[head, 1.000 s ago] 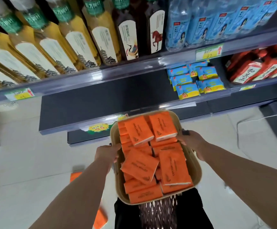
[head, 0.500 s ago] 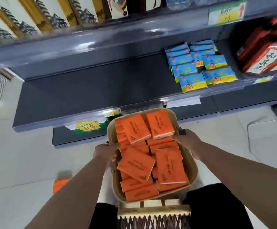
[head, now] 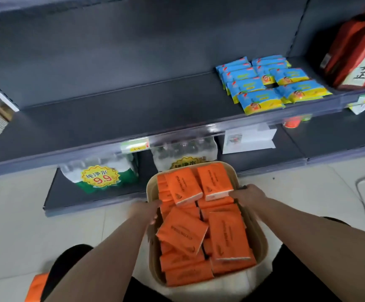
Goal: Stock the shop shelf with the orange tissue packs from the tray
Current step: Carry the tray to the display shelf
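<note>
Orange tissue packs [head: 201,227] in tray [head: 262,243], grips [head: 143,212] [head: 248,194] on rims

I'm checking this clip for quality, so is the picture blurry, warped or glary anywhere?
Head view: motion blur smears the left hand and the print on the orange tissue packs; wide-angle distortion bows the shelf edge; slight glare on its clear price rail.

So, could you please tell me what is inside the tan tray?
The tray holds orange tissue packs piled loosely in layers; the top ones cover those beneath, so the count and the tray floor cannot be seen.
</note>
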